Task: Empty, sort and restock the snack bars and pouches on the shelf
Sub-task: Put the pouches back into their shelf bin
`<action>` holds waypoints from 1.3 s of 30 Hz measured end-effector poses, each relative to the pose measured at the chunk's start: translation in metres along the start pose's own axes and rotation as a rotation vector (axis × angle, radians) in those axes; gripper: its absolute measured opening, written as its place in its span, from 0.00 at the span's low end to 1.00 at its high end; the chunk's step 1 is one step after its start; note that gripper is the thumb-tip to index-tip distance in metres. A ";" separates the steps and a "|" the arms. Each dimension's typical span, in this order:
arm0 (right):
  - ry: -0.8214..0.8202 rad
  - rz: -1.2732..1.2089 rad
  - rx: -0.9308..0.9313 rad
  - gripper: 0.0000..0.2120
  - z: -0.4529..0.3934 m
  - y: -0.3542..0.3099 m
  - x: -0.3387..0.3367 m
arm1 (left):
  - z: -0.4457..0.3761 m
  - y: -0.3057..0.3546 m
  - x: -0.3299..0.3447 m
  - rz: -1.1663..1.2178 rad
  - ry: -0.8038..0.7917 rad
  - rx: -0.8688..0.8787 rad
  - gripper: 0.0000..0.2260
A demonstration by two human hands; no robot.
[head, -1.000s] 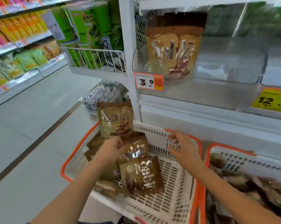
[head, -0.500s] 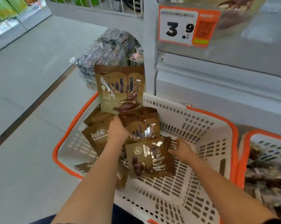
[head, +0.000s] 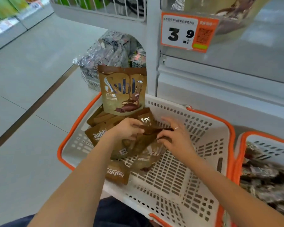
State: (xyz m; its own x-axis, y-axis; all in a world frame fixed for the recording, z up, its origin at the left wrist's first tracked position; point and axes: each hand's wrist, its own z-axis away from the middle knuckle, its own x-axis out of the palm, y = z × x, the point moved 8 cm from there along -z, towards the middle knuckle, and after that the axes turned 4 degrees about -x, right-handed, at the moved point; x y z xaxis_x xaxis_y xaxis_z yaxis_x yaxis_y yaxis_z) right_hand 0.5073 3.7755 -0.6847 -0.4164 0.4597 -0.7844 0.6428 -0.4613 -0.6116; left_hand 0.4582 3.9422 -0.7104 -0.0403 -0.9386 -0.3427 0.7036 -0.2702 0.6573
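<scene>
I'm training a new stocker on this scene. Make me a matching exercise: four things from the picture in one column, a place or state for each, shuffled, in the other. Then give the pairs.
Things
1. upright Sablé pouch
2. price tag
3. white basket
4. second basket

Places or states
A. fixed to the shelf edge, reads 3.9
B. at the right edge, holds dark wrapped packs
C. stands against the far wall of the white basket
D. orange-rimmed, both hands reach into it

Pairs: 1-C, 2-A, 3-D, 4-B
</scene>
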 end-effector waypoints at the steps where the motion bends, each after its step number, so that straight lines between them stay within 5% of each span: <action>1: -0.078 0.054 -0.065 0.04 -0.006 -0.010 -0.006 | 0.010 0.013 0.008 -0.038 -0.040 0.038 0.08; 4: -0.145 0.110 -0.185 0.07 -0.011 -0.041 -0.040 | 0.051 0.047 0.020 0.003 -0.087 0.143 0.02; 10: 0.109 -0.011 -0.265 0.10 0.012 -0.101 -0.147 | 0.159 0.117 0.017 0.200 -0.033 0.383 0.06; 15: 0.246 -0.132 -0.240 0.16 0.035 -0.150 -0.225 | 0.230 0.164 0.019 0.060 0.314 0.684 0.03; 20: 0.204 -0.105 -0.179 0.18 0.058 -0.152 -0.274 | 0.256 0.183 0.024 0.178 0.374 0.719 0.11; 25: 0.095 -0.540 -0.043 0.12 0.095 -0.106 -0.293 | 0.263 0.182 0.011 0.383 0.415 0.702 0.09; 27: 0.183 -0.707 -0.034 0.07 0.100 -0.097 -0.284 | 0.263 0.190 0.013 0.403 0.395 0.731 0.06; 31: 0.422 -0.822 0.075 0.29 0.089 -0.074 -0.270 | 0.252 0.194 0.015 0.476 0.380 0.716 0.08; 35: 0.593 -0.761 0.091 0.13 0.073 -0.080 -0.290 | 0.245 0.210 0.007 0.496 0.362 0.762 0.09; 39: 0.829 -0.583 -0.021 0.16 0.040 -0.098 -0.357 | 0.234 0.222 -0.013 0.574 0.430 0.777 0.10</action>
State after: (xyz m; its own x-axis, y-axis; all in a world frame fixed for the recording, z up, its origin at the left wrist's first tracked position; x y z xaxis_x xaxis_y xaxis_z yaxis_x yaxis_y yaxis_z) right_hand 0.5674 3.6263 -0.3485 -0.0968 0.9945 -0.0406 0.4965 0.0129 -0.8679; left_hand 0.4490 3.8444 -0.4026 0.5164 -0.8551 0.0472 -0.1168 -0.0157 0.9930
